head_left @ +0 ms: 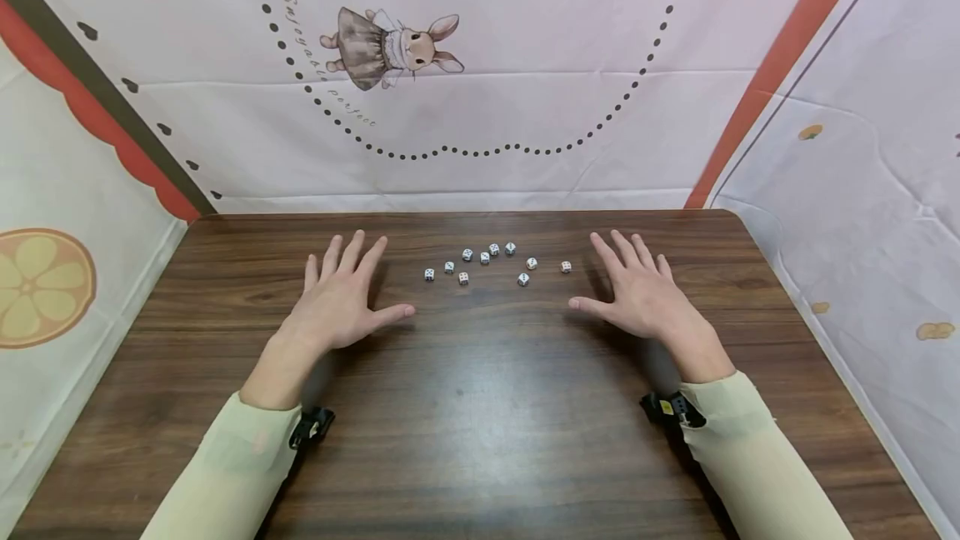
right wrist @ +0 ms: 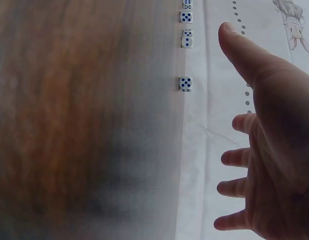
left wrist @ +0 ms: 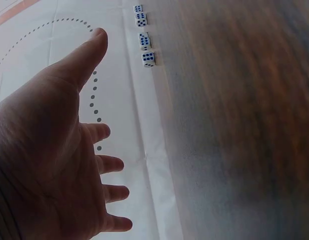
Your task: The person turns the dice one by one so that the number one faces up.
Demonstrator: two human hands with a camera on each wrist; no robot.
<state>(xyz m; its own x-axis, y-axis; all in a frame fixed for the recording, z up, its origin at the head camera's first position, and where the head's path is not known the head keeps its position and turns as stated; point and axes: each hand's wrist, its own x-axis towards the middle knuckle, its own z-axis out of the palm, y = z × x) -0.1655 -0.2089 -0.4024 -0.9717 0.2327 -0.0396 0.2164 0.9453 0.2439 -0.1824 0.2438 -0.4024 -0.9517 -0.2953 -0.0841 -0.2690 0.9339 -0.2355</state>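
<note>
Several small white dice with dark pips lie scattered near the far side of the wooden table, between the two hands. My left hand [head_left: 335, 304] is spread with its thumb pointing inward, to the left of the leftmost die [head_left: 429, 275], and holds nothing. On the other side my right hand [head_left: 640, 294] is likewise spread and bare, its fingertips just right of the rightmost die [head_left: 566, 267]. In the left wrist view a die [left wrist: 148, 59] shows beyond the thumb. The right wrist view has a five-pip die [right wrist: 185, 83] left of the fingers.
The dark wooden table [head_left: 465, 423] meets a printed white cloth [head_left: 525, 107] hung behind it. More cloth hangs at the left and right sides. A black strap with a small device [head_left: 311, 427] sits at the left wrist, and another [head_left: 672, 409] at the right.
</note>
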